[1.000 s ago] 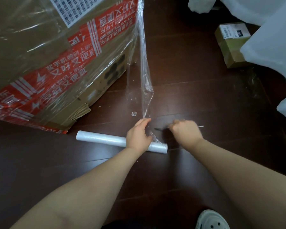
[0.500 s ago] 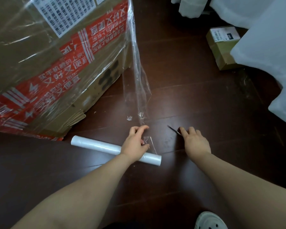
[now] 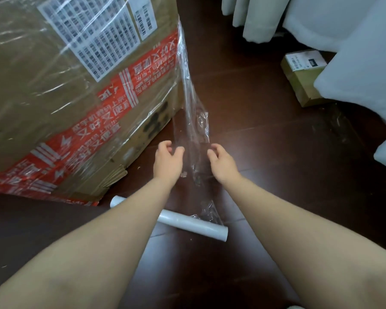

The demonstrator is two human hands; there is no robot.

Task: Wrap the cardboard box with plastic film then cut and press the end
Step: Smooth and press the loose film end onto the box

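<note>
A big cardboard box (image 3: 54, 97) with red tape and barcode labels stands at the left, wrapped in clear film. A loose strip of plastic film (image 3: 193, 130) hangs from the box's right corner down toward the floor. My left hand (image 3: 167, 162) is at the strip's left edge and my right hand (image 3: 223, 165) at its right edge. The fingers and thumbs of both hands curl onto the film, a little above the floor. The white film roll (image 3: 194, 226) lies on the floor between my forearms, with a crumpled tail of film on it.
The floor is dark wood (image 3: 276, 163). A small cardboard parcel (image 3: 303, 79) sits at the back right beside white fabric (image 3: 361, 85). White curtains (image 3: 254, 18) hang at the top. The tip of a white shoe (image 3: 295, 307) shows at the bottom edge.
My right hand drew a thin blade near the roll, then left it on the floor. My left hand let go of the roll. Both hands rose to the hanging film.
</note>
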